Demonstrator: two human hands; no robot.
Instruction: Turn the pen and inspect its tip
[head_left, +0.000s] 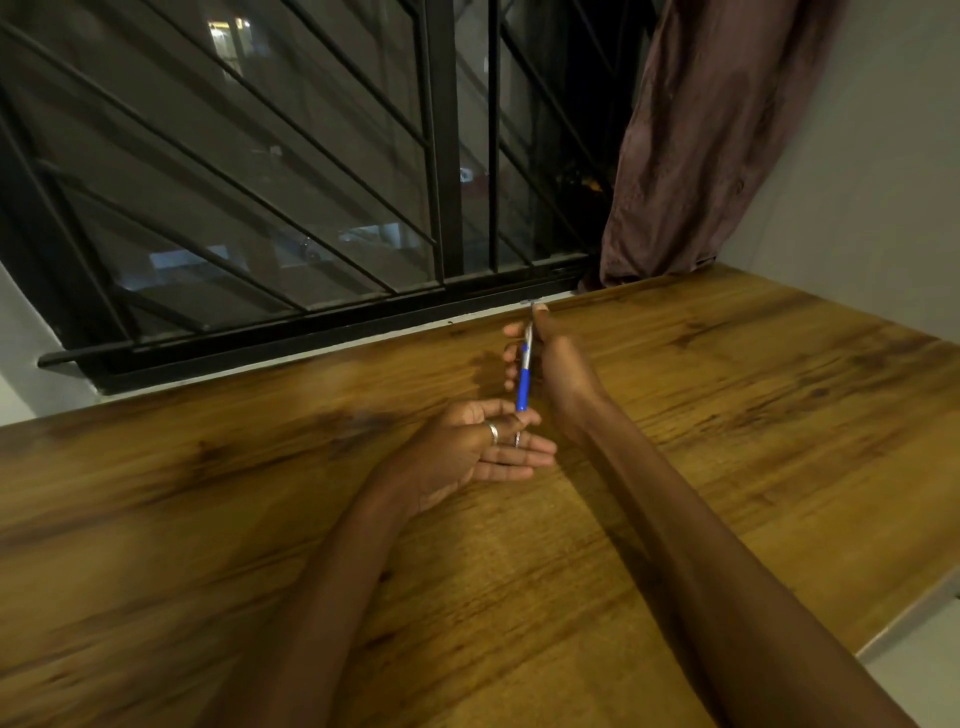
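A blue and silver pen (524, 371) stands nearly upright above the wooden table (727, 415). My right hand (558, 364) grips its upper half, fingers curled round the barrel and thumb up at the top end. My left hand (478, 452) lies palm up just below, a ring on one finger, and pinches the pen's lower tip between thumb and a finger while the other fingers stretch out flat. Both forearms reach across the table from the near edge.
A barred dark window (311, 182) runs along the table's far edge. A brownish curtain (701, 145) hangs at the back right, beside a pale wall (872, 182). The table's right edge (904, 618) drops off to a light floor.
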